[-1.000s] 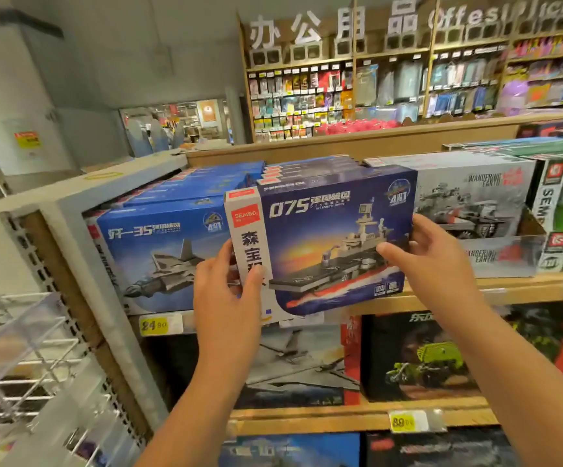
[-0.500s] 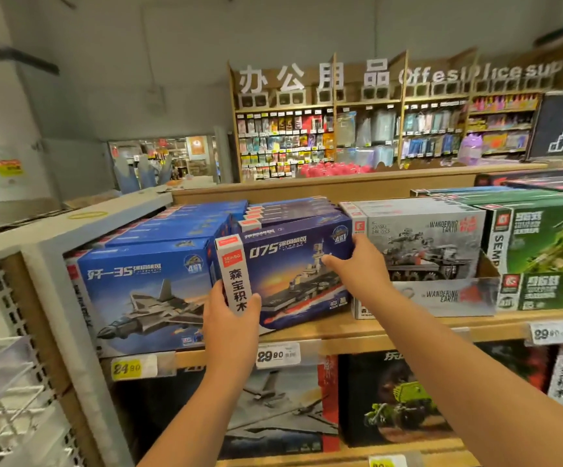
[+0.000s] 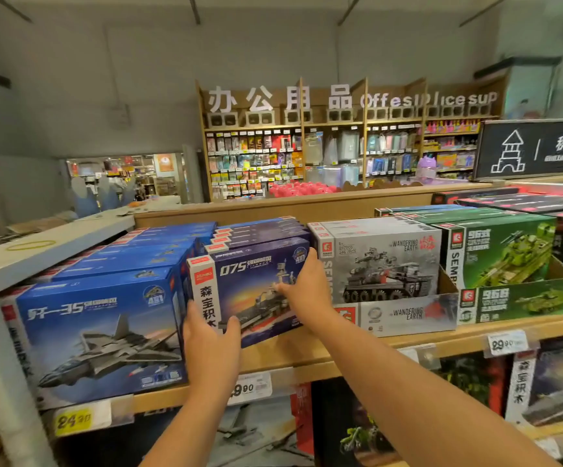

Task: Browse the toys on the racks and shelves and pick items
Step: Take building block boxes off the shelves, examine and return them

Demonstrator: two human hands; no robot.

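A dark blue building-block box printed "075" with a warship picture (image 3: 249, 294) stands at the front of its row on the top wooden shelf (image 3: 391, 345), slightly angled. My left hand (image 3: 211, 345) holds its lower left corner, thumb on the front face and fingers round the side. At the box's right edge my right hand (image 3: 305, 281) grips it, with the thumb lying across the front. More boxes of the same kind stand in a row behind it.
A blue fighter-jet box (image 3: 98, 332) stands to the left, a grey "Wandering Earth" vehicle box (image 3: 384, 264) and a green tank box (image 3: 502, 254) to the right. Price tags line the shelf edge; larger boxes fill the shelf below. A black sign (image 3: 536, 150) stands at the back right.
The warship box, held out in front of the shelf a second ago, has gone back into its row on the top shelf. Both hands moved forward with it.
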